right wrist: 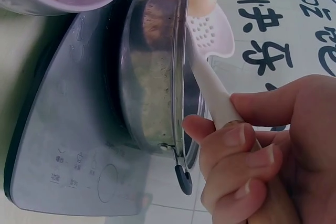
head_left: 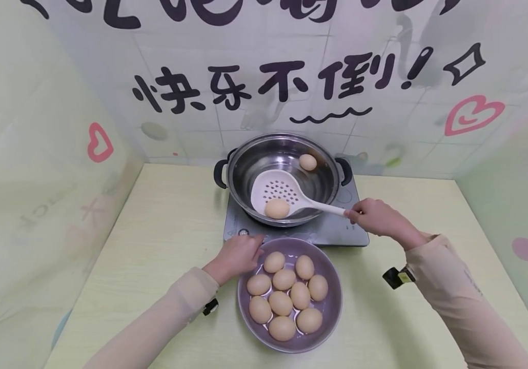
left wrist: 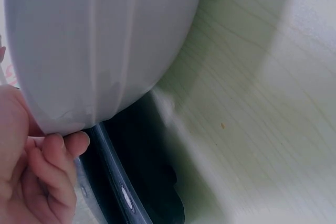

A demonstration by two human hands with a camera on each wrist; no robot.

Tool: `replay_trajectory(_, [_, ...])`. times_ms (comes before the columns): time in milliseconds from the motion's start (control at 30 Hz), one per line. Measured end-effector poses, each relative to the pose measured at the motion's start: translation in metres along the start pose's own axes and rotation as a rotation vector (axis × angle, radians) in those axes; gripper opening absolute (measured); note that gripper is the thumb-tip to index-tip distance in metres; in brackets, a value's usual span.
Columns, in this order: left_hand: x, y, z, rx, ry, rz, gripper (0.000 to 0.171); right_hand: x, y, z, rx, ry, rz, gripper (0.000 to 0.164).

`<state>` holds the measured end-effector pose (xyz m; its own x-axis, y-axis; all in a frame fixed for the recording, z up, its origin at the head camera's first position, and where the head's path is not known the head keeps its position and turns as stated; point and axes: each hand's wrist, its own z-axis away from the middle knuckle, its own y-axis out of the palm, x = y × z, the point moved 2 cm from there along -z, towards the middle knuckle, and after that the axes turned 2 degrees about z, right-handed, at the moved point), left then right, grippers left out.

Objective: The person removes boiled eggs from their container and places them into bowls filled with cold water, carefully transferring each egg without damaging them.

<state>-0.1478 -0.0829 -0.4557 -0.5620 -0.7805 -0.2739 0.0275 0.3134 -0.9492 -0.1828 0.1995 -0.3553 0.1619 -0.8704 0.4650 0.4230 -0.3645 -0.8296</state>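
Note:
My right hand (head_left: 374,218) grips the handle of a white slotted spoon (head_left: 298,199). One brown egg (head_left: 277,208) sits in its perforated head, over the near side of the steel pot (head_left: 287,221). A second egg (head_left: 308,162) lies inside the pot at the back right. With its thumb and fingers my left hand (head_left: 238,256) pinches the rim of a purple bowl (head_left: 335,307), which holds several eggs (head_left: 284,279) and a little liquid. The left wrist view shows the fingertips (left wrist: 77,142) at that rim, with the bowl's outer wall (left wrist: 105,45) above them.
Under the pot is a grey induction cooker (head_left: 338,233) with touch controls. Black side handles (head_left: 220,173) stick out from the pot. Pale wood-grain table (head_left: 162,215) surrounds everything, and printed sheeting (head_left: 264,87) with dark lettering hangs behind and at both sides.

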Motion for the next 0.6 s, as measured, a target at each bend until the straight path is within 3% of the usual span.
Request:
replay_trajectory(267, [0.000, -0.001, 0.001, -0.003, 0.005, 0.013, 0.016, 0.001, -0.004, 0.007, 0.046, 0.037, -0.081, 0.032])
replay_trajectory(600, [0.001, -0.001, 0.001, 0.000, 0.008, 0.011, 0.014, -0.002, -0.009, 0.037, 0.006, 0.026, -0.110, 0.031])
